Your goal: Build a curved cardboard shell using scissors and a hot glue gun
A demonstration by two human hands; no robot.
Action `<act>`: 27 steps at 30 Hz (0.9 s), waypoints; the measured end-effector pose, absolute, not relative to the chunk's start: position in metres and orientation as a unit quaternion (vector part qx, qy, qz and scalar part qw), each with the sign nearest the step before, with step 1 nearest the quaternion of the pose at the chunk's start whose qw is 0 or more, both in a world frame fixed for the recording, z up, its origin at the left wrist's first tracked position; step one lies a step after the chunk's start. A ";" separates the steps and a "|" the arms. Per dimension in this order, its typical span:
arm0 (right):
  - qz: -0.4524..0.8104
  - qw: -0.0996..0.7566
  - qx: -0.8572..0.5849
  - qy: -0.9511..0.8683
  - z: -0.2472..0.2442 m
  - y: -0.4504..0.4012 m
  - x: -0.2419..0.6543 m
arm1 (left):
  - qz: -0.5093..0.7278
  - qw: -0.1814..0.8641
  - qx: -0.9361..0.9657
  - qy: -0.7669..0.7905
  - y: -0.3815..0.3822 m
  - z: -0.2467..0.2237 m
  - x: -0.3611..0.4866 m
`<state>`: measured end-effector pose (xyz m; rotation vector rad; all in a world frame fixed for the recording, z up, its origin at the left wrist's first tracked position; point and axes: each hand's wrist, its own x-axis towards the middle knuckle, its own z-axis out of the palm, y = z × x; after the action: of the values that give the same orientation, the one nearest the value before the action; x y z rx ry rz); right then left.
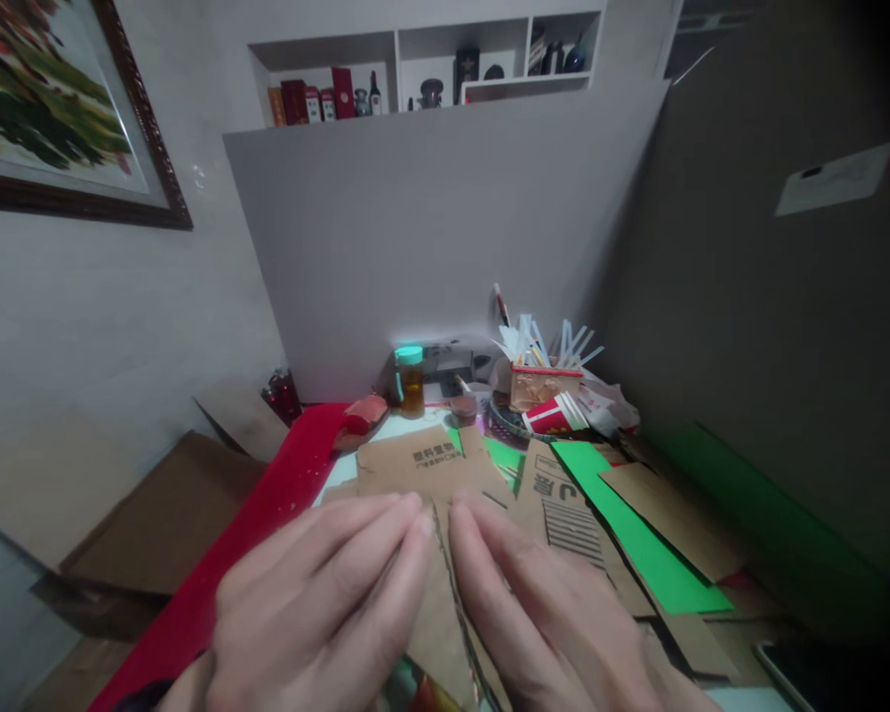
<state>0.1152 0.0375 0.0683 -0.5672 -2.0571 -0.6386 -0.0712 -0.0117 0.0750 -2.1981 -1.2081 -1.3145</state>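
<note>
My left hand (318,593) and my right hand (541,603) face each other close in front of me, fingertips pinched together. Between them is a brown cardboard piece (439,633) with a dark, ragged edge or gap running down toward me. My left fingers grip the cardboard left of that line, and my right fingers grip it on the right side. How far the fingers reach underneath is hidden. Just beyond my fingertips lies a flat cardboard sheet (390,465) with printed characters. Another printed cardboard piece (564,504) lies beyond my right hand.
Green card (660,554) and a cardboard strip (674,519) lie on the right. At the back stand a bottle with a turquoise lid (410,381), a box of white sticks (545,386) and a tipped red paper cup (553,413). Red cloth (282,504) covers the left edge. Grey panels rise behind.
</note>
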 end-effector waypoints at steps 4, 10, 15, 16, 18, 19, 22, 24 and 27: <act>-0.302 0.424 -0.202 -0.830 0.069 0.044 0.117 | -0.471 0.139 -0.757 -0.430 -0.010 0.082 -0.067; -0.357 0.393 -0.177 -0.829 0.072 0.048 0.119 | -0.422 0.216 -0.791 -0.387 -0.005 0.081 -0.073; -0.360 0.391 -0.152 -0.834 0.073 0.051 0.122 | -0.326 0.274 -0.836 -0.345 -0.002 0.081 -0.085; -0.350 0.388 -0.149 -0.839 0.073 0.051 0.123 | -0.314 0.277 -0.844 -0.334 -0.001 0.082 -0.087; -0.338 0.362 -0.145 -0.856 0.073 0.051 0.125 | -0.293 0.277 -0.857 -0.321 0.000 0.084 -0.089; -0.339 0.342 -0.147 -0.864 0.074 0.050 0.126 | -0.288 0.277 -0.859 -0.319 0.001 0.084 -0.090; -0.352 0.300 -0.150 -0.874 0.079 0.049 0.127 | -0.303 0.262 -0.862 -0.312 0.004 0.085 -0.090; -0.345 0.291 -0.154 -0.879 0.083 0.048 0.127 | -0.323 0.246 -0.859 -0.311 0.006 0.086 -0.091; -0.326 0.303 -0.150 -0.883 0.089 0.047 0.127 | -0.325 0.235 -0.861 -0.312 0.008 0.086 -0.093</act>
<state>0.1268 0.0466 0.0889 -0.3979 -2.3398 -0.8648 -0.0935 0.0081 0.0861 -2.3620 -0.8569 -0.8920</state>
